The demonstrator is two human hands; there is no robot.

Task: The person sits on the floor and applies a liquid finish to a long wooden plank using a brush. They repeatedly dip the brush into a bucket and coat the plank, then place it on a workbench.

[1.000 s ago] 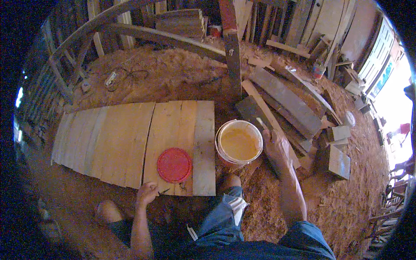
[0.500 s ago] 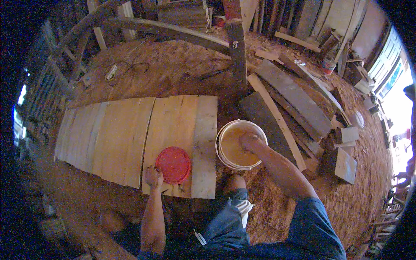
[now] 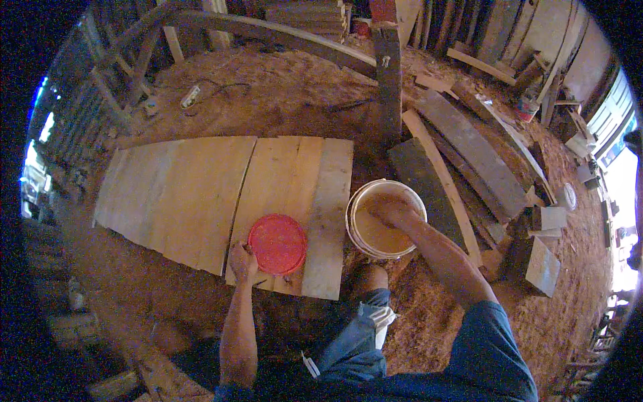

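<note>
My left hand (image 3: 242, 261) is closed on the near left edge of a red round plastic lid (image 3: 278, 242), held low over pale wooden boards (image 3: 197, 194) laid side by side. To the right of the boards stands a white bucket (image 3: 353, 232) with a brownish-yellow material inside. My right hand (image 3: 396, 214) reaches down into this bucket from the right. Its fingers are hidden against the contents, so I cannot see whether they grip anything. My bent knee (image 3: 370, 277) is just in front of the bucket.
Loose planks (image 3: 469, 151) lie piled right of the bucket, with a squared wooden block (image 3: 541, 269) nearer me. A dark upright post (image 3: 388, 87) and a long curved beam (image 3: 281, 33) stand beyond the boards. A power strip (image 3: 191, 97) rests on the sawdust-covered ground.
The whole view has shifted slightly, so everything sits a little further right. My left hand still holds the red lid, and my right hand stays in the bucket.
</note>
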